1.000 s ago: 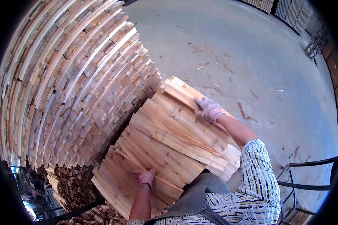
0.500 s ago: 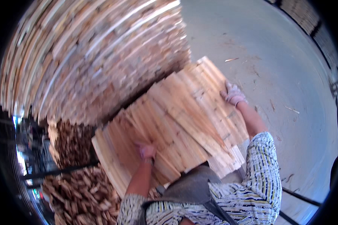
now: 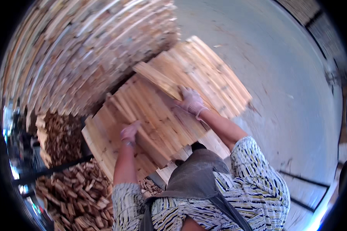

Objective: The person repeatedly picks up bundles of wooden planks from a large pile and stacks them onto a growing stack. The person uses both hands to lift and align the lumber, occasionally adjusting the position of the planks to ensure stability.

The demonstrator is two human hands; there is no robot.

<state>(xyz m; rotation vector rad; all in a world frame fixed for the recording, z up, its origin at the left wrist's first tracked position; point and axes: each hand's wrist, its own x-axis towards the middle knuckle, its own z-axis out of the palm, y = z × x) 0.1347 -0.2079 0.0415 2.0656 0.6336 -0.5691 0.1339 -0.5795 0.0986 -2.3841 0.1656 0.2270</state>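
A layer of pale wooden boards (image 3: 164,115) lies side by side in front of me, their knotty faces up. My right hand (image 3: 191,102), in a light glove, grips the near end of a short wooden board (image 3: 156,79), which sits raised and slanted across the others. My left hand (image 3: 130,132), gloved too and a little blurred, is closed at the side of another board (image 3: 152,144) that stands slightly proud of the layer. Its fingertips are partly hidden.
A tall stack of boards (image 3: 104,50) rises just beyond the layer at far left. Heaps of short wood pieces (image 3: 75,188) lie at lower left, behind a dark bar (image 3: 59,172). On the right is a grey floor (image 3: 289,96) with scattered splinters, and a black metal frame (image 3: 308,183).
My right hand has left the layer's right edge, moved left to the middle, and now holds a raised board. My left hand has shifted up and left. The view has moved slightly.
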